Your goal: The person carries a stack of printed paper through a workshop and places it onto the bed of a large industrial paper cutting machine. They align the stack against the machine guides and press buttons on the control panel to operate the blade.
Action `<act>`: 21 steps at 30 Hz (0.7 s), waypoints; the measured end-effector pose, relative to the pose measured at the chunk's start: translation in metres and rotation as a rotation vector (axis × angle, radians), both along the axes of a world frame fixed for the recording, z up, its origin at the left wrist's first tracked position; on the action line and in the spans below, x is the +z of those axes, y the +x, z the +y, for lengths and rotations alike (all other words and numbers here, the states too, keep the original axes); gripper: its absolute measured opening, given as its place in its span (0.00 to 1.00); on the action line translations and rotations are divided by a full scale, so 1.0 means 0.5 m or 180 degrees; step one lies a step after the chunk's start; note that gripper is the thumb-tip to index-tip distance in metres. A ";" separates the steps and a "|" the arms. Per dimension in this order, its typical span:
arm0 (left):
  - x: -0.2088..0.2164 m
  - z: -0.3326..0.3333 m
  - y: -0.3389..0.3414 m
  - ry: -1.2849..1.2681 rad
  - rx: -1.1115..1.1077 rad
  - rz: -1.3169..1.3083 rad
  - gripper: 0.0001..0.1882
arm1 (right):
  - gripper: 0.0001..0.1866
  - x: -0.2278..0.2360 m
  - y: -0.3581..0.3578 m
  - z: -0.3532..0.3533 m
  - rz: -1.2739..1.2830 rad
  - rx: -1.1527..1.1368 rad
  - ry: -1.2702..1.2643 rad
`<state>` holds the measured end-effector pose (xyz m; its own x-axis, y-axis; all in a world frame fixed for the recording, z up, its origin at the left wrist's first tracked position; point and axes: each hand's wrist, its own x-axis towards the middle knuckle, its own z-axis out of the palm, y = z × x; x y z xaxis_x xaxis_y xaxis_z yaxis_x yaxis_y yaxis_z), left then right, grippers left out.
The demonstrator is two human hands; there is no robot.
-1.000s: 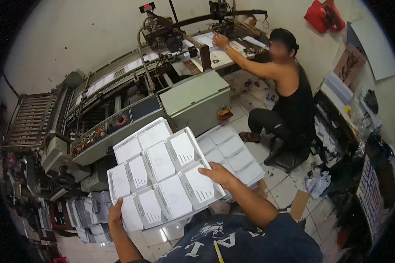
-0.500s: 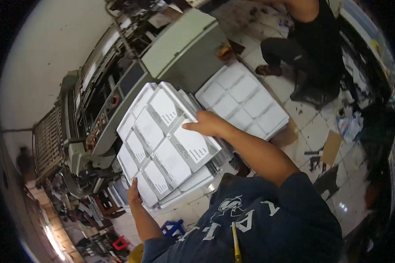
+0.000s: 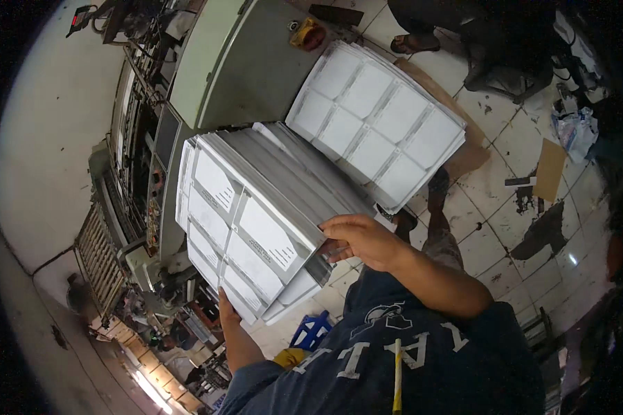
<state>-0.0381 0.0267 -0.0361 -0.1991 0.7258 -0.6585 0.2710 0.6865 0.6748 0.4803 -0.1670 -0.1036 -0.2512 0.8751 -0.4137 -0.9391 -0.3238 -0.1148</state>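
Since the earlier frame the right hand (image 3: 360,238) has moved off the top sheet to its right edge, and the near stack (image 3: 256,221) shows much more of its layered side; the view has swung too, carrying the far stack (image 3: 377,121) higher. The left hand (image 3: 230,315) remains at the lower left edge.

The near stack is in front of the person, beside the cabinet (image 3: 256,76), its top face tilted. The right fingers are half curled and touch the edge; I cannot tell whether they pinch it. Only part of the left hand shows, so its closure cannot be told either. Hands at opposite edges probably steady the loose layers. What bears the weight is hidden.

The sheets look like thin, smooth paper, white panels on grey, fanning slightly unevenly along the side. The far stack lies flatter, roughly rectangular, with cardboard (image 3: 467,155) showing at its edge, likely protection from the stained tiles (image 3: 474,228). The cabinet is boxy, painted pale green. A crumpled, filmy bag (image 3: 576,131) lies farther right.
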 end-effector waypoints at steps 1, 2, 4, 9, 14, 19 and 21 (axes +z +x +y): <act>0.002 -0.003 0.005 0.0017 0.0026 -0.0015 0.38 | 0.15 0.005 0.005 0.002 0.0007 0.0046 -0.0008; 0.009 -0.004 0.008 0.0006 0.0022 0.0011 0.38 | 0.14 0.009 0.008 0.004 0.0017 0.0098 -0.0018; 0.015 -0.003 0.022 -0.0002 -0.0004 0.0025 0.38 | 0.13 0.022 0.021 0.007 0.0082 0.0210 -0.0068; 0.008 0.014 0.050 -0.0028 -0.0219 -0.0021 0.37 | 0.16 0.063 0.011 0.024 -0.0206 0.0406 -0.0264; -0.006 0.012 0.072 -0.0007 -0.0560 0.0109 0.36 | 0.16 -0.056 -0.030 -0.039 -0.0514 0.0046 -0.0451; 0.017 -0.023 0.104 0.0026 -0.0519 0.0135 0.35 | 0.15 -0.197 0.011 -0.258 -0.1717 0.0160 -0.1644; 0.019 -0.020 0.103 0.0053 -0.0514 0.0058 0.35 | 0.13 -0.181 0.064 -0.316 -0.2188 0.0000 -0.1700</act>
